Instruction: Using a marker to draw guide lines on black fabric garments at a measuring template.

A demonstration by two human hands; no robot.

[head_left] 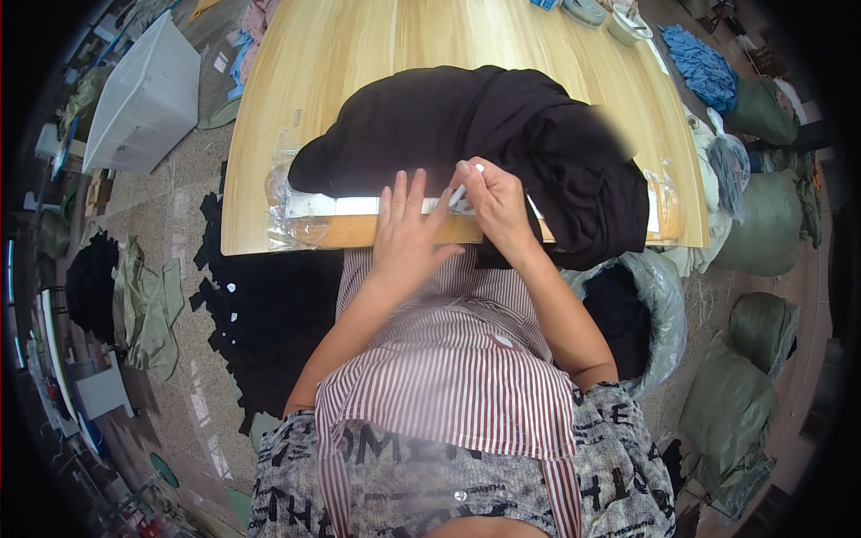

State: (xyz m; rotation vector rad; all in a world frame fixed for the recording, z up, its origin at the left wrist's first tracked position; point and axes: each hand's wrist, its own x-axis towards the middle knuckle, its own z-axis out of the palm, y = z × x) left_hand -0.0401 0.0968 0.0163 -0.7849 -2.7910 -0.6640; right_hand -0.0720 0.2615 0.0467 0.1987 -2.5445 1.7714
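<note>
My left hand (408, 229) lies flat near the table's front edge, fingers spread over a white strip (336, 206) fixed there with clear tape. A white pen (458, 192) slants in my right hand (499, 208), its lower end down by the strip; the exact tip is hard to make out. Just beyond my fingertips is a heap of black fabric (404, 121). It covers the middle of the wooden table (296, 81) and sags over the front edge at the right, beside my right wrist.
A white bin (148, 99) stands on the floor at the left. Dark cloth (269, 332) lies below the table, and a plastic-lined sack (664, 323) stands by my right elbow. Green bundles (731, 394) line the right side. A tub (630, 27) sits at the table's far right.
</note>
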